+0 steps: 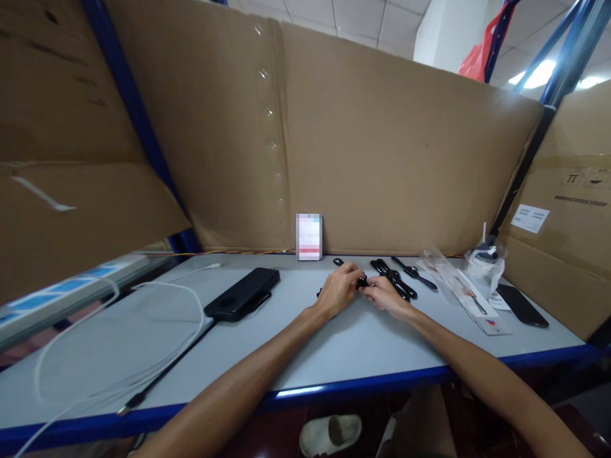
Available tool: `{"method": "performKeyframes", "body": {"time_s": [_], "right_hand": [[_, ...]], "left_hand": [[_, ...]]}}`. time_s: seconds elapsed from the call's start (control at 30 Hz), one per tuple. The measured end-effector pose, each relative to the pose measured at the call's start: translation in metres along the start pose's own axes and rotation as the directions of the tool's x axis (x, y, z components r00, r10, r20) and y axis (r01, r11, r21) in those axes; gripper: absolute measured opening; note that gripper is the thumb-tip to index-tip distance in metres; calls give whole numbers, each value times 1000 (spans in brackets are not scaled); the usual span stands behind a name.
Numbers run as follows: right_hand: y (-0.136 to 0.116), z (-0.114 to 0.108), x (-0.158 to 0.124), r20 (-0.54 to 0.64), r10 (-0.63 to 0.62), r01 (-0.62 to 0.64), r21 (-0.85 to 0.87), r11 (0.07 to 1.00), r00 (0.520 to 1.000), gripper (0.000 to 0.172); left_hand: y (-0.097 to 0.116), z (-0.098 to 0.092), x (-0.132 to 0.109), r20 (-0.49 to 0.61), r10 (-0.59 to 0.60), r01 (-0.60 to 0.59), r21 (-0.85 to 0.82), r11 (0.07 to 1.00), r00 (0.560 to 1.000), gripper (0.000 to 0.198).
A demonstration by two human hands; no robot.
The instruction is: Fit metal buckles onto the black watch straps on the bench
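Above the grey-white tabletop, my left hand point(340, 286) is closed around a black long-handled item point(338, 261), whose rounded end sticks out past the fingers. My right hand point(386, 296) pinches the same item at its middle, close to the left fingertips. Most of it is covered by my fingers, so its exact kind does not show. Just right of my hands lies a small pile of similar black items point(394, 277) with glossy rounded ends. Another single black item point(414, 273) lies farther right.
Clear plastic packets with printed cards point(470, 299), a bagged cup point(485, 262) and a dark phone point(521, 305) are at the right. A lit screen point(309, 237) leans on the cardboard wall point(382, 146). Leftward are a black power bank point(243, 294), white cable point(200, 318) and power strip point(71, 289).
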State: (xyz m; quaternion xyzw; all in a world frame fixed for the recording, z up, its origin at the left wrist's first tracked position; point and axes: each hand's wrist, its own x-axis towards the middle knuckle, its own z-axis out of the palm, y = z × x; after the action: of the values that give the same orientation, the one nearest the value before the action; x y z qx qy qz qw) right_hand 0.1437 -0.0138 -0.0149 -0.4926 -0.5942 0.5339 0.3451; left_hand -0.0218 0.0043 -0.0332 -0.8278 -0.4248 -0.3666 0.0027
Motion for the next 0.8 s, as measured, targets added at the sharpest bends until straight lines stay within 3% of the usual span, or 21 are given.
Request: {"method": "performKeyframes", "body": {"time_s": [0.17,0.37,0.47,0.63,0.8], "right_hand": [[2,2,0,-6,10,-10,6,1000,1000,23],[8,3,2,-42,-43,45,48,998,998,18],[10,3,4,-46,-30,32,52,998,998,23],[11,2,5,-22,-24,24,41,999,999,20],[10,0,3,-7,-34,34,42,999,999,22]], "left_hand": [[9,-5,-1,49,-20,21,-27,999,999,29],[17,-5,-1,-63,-112,116,62,991,992,21],[17,-4,0,-52,-128,133,91,987,990,15],[16,-3,1,45,-21,22,-7,1000,999,37],[13,-6,2,-89,-92,84,-87,993,992,51]]}}
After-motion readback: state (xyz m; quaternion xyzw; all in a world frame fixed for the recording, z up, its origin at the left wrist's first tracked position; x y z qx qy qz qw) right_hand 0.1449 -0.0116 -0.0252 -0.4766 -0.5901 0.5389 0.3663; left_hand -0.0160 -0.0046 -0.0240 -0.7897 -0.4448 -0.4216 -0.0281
